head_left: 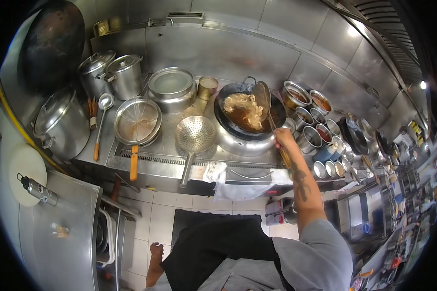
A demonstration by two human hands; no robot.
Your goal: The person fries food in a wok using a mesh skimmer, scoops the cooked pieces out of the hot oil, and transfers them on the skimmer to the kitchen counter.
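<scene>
My right hand (282, 138) is closed around the handle of a wide, round-headed skimmer (262, 99). Its dark head stands tilted in the wok (224, 125); I cannot make out whether it is perforated. Pale, battered-looking pieces of food (245, 107) lie in brown oil (232, 117) beside the skimmer's head. A wooden grip shows below my fist. My left hand (156, 250) hangs low at my side above the floor, its fingers curled with nothing seen in them.
Left of the wok lie a perforated ladle (195, 135), a wire strainer (138, 120) and a lidded pot (173, 87). Several sauce containers (310, 139) crowd its right side. A cloth (214, 171) rests on the counter edge. A steel table (58, 242) stands at left.
</scene>
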